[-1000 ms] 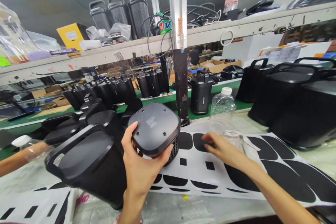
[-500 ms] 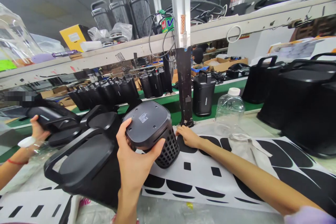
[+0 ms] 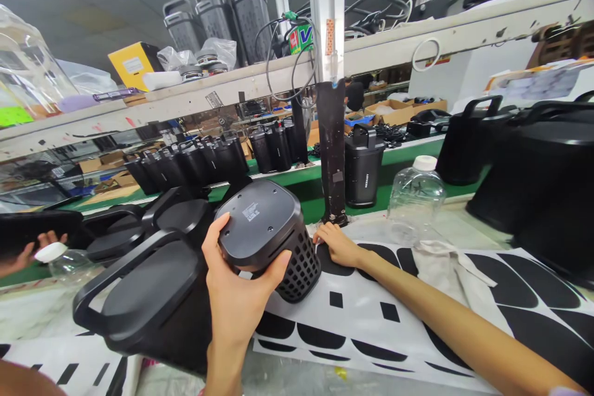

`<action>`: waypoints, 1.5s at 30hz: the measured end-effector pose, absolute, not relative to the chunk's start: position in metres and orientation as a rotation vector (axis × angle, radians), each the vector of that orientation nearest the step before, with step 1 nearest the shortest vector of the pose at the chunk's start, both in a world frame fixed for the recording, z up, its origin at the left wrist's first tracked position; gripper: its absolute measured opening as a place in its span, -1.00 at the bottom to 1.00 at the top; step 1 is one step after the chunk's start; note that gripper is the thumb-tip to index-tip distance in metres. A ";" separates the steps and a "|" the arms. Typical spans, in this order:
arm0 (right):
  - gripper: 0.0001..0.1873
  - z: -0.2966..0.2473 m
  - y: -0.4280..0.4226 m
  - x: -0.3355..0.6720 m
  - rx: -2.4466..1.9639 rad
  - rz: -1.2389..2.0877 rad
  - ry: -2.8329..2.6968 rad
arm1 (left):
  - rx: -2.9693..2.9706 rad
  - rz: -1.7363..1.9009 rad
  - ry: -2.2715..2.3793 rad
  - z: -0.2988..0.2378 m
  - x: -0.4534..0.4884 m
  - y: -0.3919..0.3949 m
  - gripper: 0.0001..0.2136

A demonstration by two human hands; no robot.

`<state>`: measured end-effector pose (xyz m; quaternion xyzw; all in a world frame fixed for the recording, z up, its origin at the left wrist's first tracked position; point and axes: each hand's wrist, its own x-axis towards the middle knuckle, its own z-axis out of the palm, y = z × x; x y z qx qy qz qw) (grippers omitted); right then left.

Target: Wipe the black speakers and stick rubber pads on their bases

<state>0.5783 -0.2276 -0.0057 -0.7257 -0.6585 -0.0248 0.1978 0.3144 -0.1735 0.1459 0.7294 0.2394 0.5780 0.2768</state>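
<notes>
My left hand (image 3: 241,278) grips a black speaker (image 3: 260,223) that is tilted with its flat, screwed base facing me; its perforated side shows below my thumb. A small printed label sits on that base. To its right, my right hand (image 3: 338,244) lies at the far edge of a white sheet of black stickers (image 3: 357,297), fingers bent down on one of the black stickers (image 3: 335,262). Its fingertips are partly hidden. Close by my left wrist stands another black speaker (image 3: 153,288) with a carry handle.
A co-worker's hand (image 3: 32,253) holds a black object at far left. Clear plastic bottles (image 3: 416,195) stand on the bench, one beside a white cloth (image 3: 448,263). More black speakers (image 3: 547,167) stand at right and on the green conveyor (image 3: 306,184) behind the post (image 3: 330,148).
The view has shifted slightly. Both my hands keep nearly the same places. At left, the co-worker's hand and the black object have moved left and lower.
</notes>
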 end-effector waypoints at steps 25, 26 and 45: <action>-0.50 0.140 -0.402 0.572 -1.354 -0.148 -0.730 | 2.232 1.618 0.599 0.133 0.307 -0.200 -0.13; -0.47 0.154 -0.406 0.561 -1.309 -0.082 -0.636 | 2.265 1.628 0.557 0.131 0.307 -0.207 -0.12; -0.57 0.198 -0.402 0.437 -1.312 0.189 -0.581 | 2.467 1.694 0.005 0.121 0.300 -0.238 -0.14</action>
